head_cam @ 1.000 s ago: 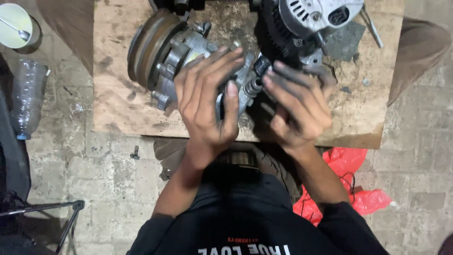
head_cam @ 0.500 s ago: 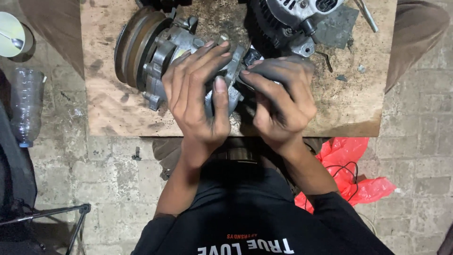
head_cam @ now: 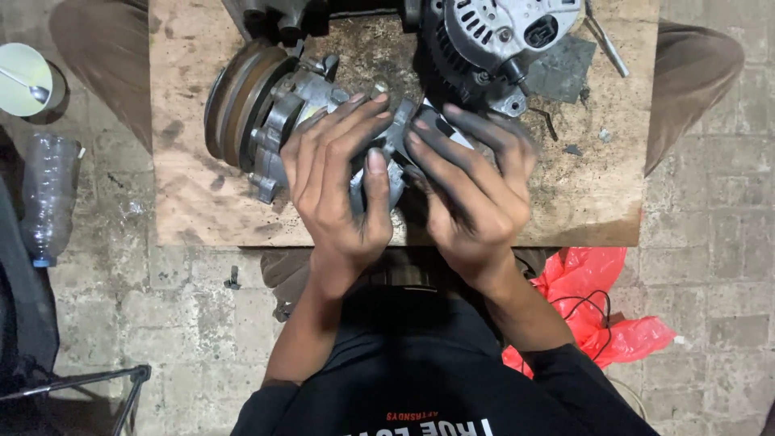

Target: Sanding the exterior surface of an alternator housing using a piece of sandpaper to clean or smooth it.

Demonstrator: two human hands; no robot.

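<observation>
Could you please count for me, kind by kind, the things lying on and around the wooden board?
Metal machine units: 2, the pulley unit held by the left hand and right hand, and the finned unit
Clear plastic bottles: 1
Red plastic bags: 1
Round lids with a spoon: 1
Total: 5

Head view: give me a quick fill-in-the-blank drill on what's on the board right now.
Both hands grip a grey metal ____ with a pulley on its end.
The left hand and right hand work over a ____ board.
A red plastic ____ lies on the floor.
Missing words: compressor; wooden; bag
</observation>
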